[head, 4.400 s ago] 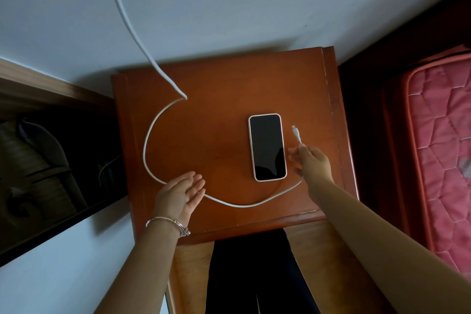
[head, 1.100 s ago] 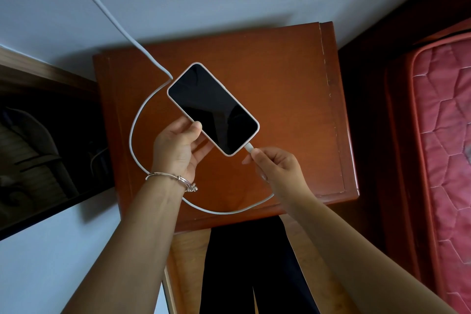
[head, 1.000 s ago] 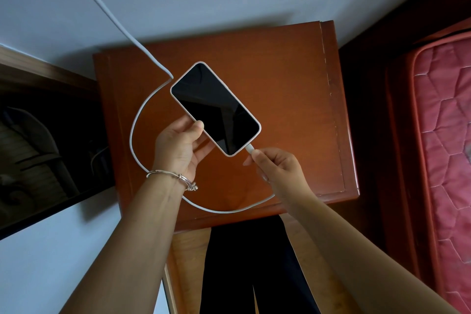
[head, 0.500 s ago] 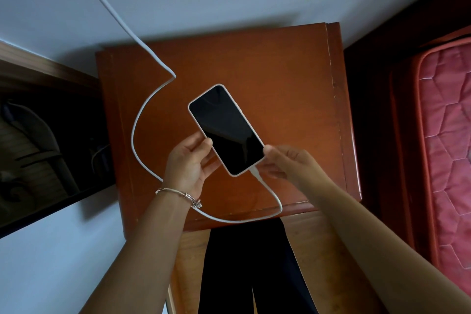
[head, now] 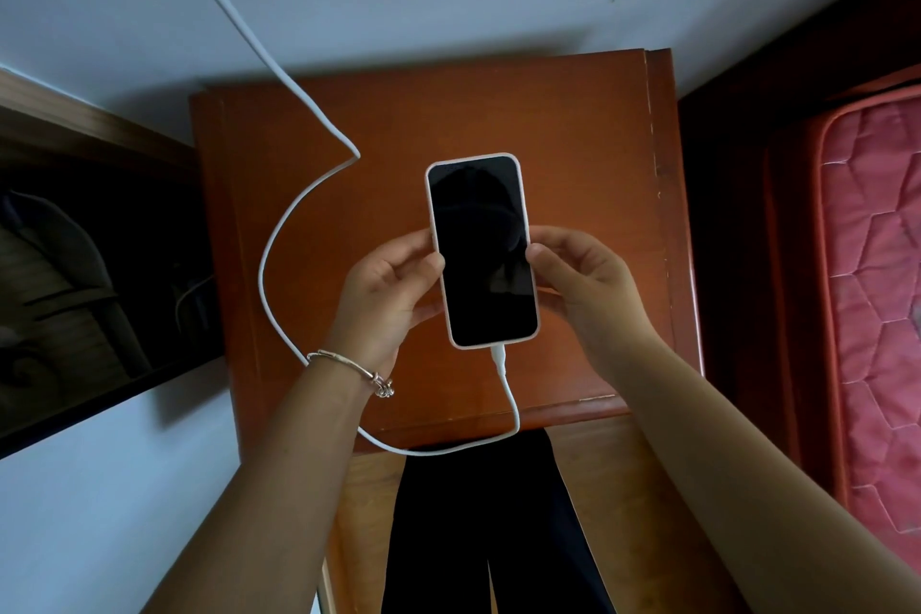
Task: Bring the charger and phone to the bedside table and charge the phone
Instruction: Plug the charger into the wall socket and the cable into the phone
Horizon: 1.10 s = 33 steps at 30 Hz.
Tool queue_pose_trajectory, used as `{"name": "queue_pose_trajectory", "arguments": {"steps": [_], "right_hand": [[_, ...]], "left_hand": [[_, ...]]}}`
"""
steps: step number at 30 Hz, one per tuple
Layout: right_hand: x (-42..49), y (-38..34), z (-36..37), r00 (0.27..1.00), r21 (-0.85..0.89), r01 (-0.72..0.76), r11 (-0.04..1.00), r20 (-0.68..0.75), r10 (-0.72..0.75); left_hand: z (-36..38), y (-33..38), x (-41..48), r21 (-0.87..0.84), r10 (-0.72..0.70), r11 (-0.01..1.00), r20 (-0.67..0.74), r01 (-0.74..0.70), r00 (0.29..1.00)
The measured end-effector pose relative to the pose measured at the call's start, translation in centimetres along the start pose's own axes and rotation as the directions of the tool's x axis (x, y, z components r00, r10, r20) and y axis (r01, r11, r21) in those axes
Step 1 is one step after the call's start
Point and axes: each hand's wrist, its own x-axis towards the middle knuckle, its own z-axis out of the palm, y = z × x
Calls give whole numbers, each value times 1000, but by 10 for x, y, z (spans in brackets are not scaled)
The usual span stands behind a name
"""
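the cable (head: 261,270) loops by the table's (head: 588,125) left edge and sags over its front edge; we judge our left wrist could snag it and tug the plug (head: 498,358) out. the fingers of our left hand (head: 386,299) and right hand (head: 593,289) clamp the phone (head: 482,249) by its long sides, above the front middle. the mattress (head: 877,294) lies right, well apart.

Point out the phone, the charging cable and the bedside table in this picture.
phone (head: 481,254), head view, middle of its dark screen.
charging cable (head: 261,274), head view, leftmost bend of its loop.
bedside table (head: 588,125), head view, bare wooden top behind the phone.
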Motion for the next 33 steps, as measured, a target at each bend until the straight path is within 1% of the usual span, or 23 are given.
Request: {"name": "queue_pose_trajectory", "arguments": {"steps": [4, 10, 16, 22, 26, 33], "right_hand": [[0, 4, 2, 999, 2, 3, 1000, -34, -3], [1, 5, 4, 997, 4, -4, 1000, -83, 5], [3, 3, 7, 996, 8, 7, 1000, -85, -6], [6, 6, 8, 994, -8, -14, 1000, -113, 13], [9, 9, 7, 986, -35, -43, 998, -163, 37], [15, 18, 10, 963, -90, -101, 991, -260, 75]], "left_hand": [[0, -2, 1, -22, -2, 1000, -38, 1, 999], [1, -1, 3, -48, 18, 999, -56, -20, 998], [0, 1, 5, -68, 25, 997, -58, -29, 998], [0, -3, 8, -74, 41, 996, -69, -47, 997], [-1, -6, 11, -12, 60, 998, -87, -61, 994], [0, -13, 24, 121, 75, 991, -170, -55, 983]]}}
